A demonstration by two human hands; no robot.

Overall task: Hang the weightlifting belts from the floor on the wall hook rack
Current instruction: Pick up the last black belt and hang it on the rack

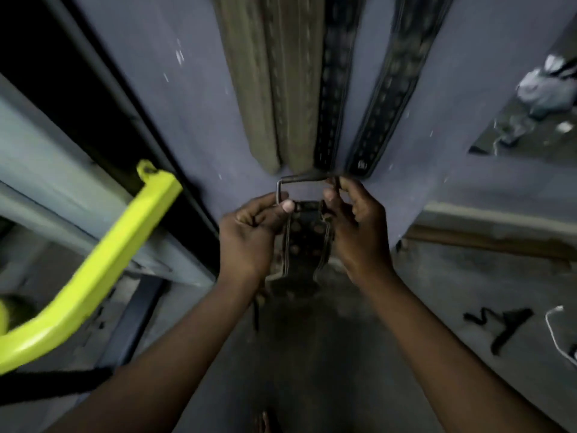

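I count four belts [312, 89] already hanging flat on the wall [193, 89] at twelve o'clock; the hooks are out of view. One more belt [307, 242] is in my hands at centre — left hand [249, 232] and right hand [356, 223] both pinched closed on its wire buckle [282, 185]. Its long axis runs twelve to six, buckle up, strap hanging toward the floor [452, 292]. I judge it the one left — nearly done.

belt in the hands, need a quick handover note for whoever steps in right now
Left hand: gripping the left side of the metal buckle.
Right hand: pinching the buckle's right side.
Held belt: hangs from the buckle, close to the wall.
Done: four hanging belts on the wall above.
Left: hook this one; the rack is out of view.
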